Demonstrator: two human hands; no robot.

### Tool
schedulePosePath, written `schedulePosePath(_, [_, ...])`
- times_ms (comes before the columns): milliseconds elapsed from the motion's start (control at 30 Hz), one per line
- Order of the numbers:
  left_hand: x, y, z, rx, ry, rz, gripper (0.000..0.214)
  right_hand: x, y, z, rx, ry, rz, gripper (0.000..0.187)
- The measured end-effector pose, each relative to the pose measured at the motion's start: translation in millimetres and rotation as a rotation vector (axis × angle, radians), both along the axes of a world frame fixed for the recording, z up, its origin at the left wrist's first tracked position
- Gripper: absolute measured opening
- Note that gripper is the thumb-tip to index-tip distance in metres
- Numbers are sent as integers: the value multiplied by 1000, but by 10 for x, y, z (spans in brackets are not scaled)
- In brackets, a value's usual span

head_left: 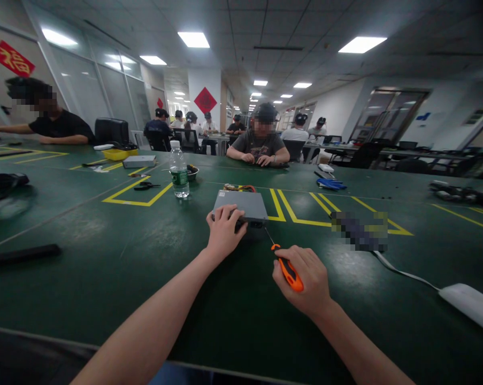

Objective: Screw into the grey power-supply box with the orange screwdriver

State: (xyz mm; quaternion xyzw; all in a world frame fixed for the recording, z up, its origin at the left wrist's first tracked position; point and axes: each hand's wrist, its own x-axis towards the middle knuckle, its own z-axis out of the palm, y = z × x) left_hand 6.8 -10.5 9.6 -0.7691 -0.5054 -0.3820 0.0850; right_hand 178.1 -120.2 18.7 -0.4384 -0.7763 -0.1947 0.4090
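A flat grey metal box (243, 205) lies on the green table (105, 256) in front of me, with coloured wires (241, 187) behind its far edge. My left hand (224, 231) rests on the box's near left corner, fingers curled over the top and pressing it. My right hand (305, 279) is closed round an orange-and-black screwdriver (287, 270). Its thin shaft points up and left toward the near right corner of the box, the tip just short of it.
A water bottle (179, 172), a small bowl (192, 172), scissors (146, 186), a grey box (139, 161) and a yellow tray (119, 154) stand at the left back. Blue gloves (331, 184) lie beyond the yellow floor-tape lines. A white adapter with cable (468, 305) lies right. Other people sit opposite.
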Motion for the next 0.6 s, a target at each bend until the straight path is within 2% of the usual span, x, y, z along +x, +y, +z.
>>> schedulePosePath(600, [4,-1,3,-8,5,8,25,3,-5,5,-20,-16,-25,12])
